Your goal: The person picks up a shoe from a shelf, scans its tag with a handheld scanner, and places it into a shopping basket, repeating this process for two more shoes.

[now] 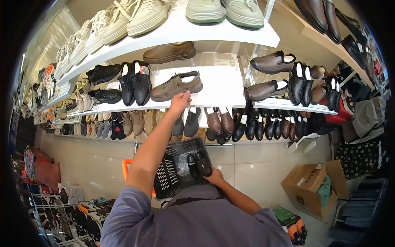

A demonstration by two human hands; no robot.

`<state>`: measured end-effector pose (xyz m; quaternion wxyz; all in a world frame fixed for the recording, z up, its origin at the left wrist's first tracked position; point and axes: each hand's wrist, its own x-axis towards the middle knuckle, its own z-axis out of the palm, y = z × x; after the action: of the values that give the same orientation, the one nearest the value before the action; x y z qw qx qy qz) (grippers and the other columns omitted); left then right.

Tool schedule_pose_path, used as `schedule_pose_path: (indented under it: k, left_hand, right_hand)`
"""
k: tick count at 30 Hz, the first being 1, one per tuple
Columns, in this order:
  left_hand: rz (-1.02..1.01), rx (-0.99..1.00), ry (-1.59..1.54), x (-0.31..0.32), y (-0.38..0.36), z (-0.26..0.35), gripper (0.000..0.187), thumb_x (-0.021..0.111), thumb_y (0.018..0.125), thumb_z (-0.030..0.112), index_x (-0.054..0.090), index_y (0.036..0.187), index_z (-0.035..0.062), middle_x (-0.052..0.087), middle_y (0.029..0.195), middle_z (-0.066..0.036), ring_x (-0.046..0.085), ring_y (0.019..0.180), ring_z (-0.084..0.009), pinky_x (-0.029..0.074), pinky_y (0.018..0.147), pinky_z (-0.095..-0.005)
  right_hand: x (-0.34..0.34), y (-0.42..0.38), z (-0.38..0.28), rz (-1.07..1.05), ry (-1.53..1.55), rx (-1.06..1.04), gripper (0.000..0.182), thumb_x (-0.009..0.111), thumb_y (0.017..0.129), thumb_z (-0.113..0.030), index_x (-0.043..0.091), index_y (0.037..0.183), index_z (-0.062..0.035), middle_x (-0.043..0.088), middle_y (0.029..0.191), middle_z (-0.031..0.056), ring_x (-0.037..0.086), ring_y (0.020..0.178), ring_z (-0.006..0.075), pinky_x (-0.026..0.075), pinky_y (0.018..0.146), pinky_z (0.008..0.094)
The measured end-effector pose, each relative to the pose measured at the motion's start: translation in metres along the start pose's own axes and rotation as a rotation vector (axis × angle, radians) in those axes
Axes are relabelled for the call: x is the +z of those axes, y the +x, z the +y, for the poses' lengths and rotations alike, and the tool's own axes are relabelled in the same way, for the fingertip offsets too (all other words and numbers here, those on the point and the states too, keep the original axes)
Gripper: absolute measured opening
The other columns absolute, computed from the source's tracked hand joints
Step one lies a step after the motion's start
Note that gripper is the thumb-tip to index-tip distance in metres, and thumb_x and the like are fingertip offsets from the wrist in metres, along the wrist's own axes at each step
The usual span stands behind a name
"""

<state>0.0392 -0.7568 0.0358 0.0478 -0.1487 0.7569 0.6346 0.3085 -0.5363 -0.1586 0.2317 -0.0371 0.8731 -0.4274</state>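
On the white middle shelf [222,96] sits a brown-grey lace-up shoe [170,88], its toe pointing left. My left hand [181,101] is at the near side of this shoe, fingers curled in against its lower edge. Lower down, my right hand [214,176] is closed round one end of a dark shoe [204,166] over a black crate [166,173]. Another black shoe [192,165] lies beside it, close to clear plastic wrapping [182,164] in the crate.
Pale sneakers [150,16] stand on the upper shelf above. More brown slip-on shoes [265,89] are at the right, and rows of shoes [220,121] line the lower shelf. An open cardboard box [306,185] rests on the tiled floor [247,164] at the right.
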Motion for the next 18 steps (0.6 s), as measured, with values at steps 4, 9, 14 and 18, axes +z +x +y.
schedule_pose_path:
  k: [4, 9, 14, 18]
  left_hand:
    - [0.027, -0.259, -0.016, 0.006, 0.046, 0.034, 0.069, 0.041, 0.093, 0.062, 0.062, 0.109, -0.0021, 0.066, 0.099, -0.013, 0.062, 0.091, -0.0237, 0.049, 0.081, -0.0411]
    - [0.026, -0.513, -0.053, 0.016, 0.084, 0.019, 0.063, 0.036, 0.094, 0.054, 0.057, 0.114, -0.0025, 0.064, 0.107, -0.016, 0.06, 0.097, -0.0286, 0.048, 0.087, -0.0473]
    - [0.166, -0.412, -0.407, 0.031, 0.064, -0.005, 0.038, 0.038, 0.092, 0.031, 0.055, 0.104, -0.0002, 0.063, 0.097, -0.016, 0.06, 0.084, -0.0261, 0.051, 0.079, -0.0442]
    - [0.18, -0.374, -0.656, 0.037, 0.034, -0.034, 0.023, 0.046, 0.087, 0.012, 0.052, 0.101, -0.0041, 0.06, 0.089, -0.014, 0.063, 0.084, -0.025, 0.057, 0.073, -0.0409]
  right_hand:
    - [-0.016, 0.002, 0.012, 0.011, 0.043, 0.025, 0.052, 0.079, 0.067, -0.036, 0.065, 0.109, -0.0082, 0.069, 0.098, 0.0186, 0.065, 0.094, 0.0372, 0.052, 0.083, 0.0439]
    - [-0.028, 0.01, 0.023, -0.03, 0.039, 0.068, 0.053, 0.079, 0.067, -0.037, 0.065, 0.108, -0.0073, 0.069, 0.099, 0.0188, 0.066, 0.095, 0.0363, 0.052, 0.085, 0.0424]
    - [-0.037, 0.018, 0.028, -0.067, 0.035, 0.078, 0.054, 0.079, 0.067, -0.039, 0.066, 0.108, -0.0066, 0.069, 0.099, 0.0192, 0.066, 0.095, 0.0364, 0.052, 0.085, 0.0421]
    - [-0.039, 0.036, 0.036, -0.088, 0.02, 0.028, 0.056, 0.08, 0.066, -0.037, 0.064, 0.111, -0.0089, 0.069, 0.098, 0.0188, 0.065, 0.093, 0.0377, 0.052, 0.082, 0.0442]
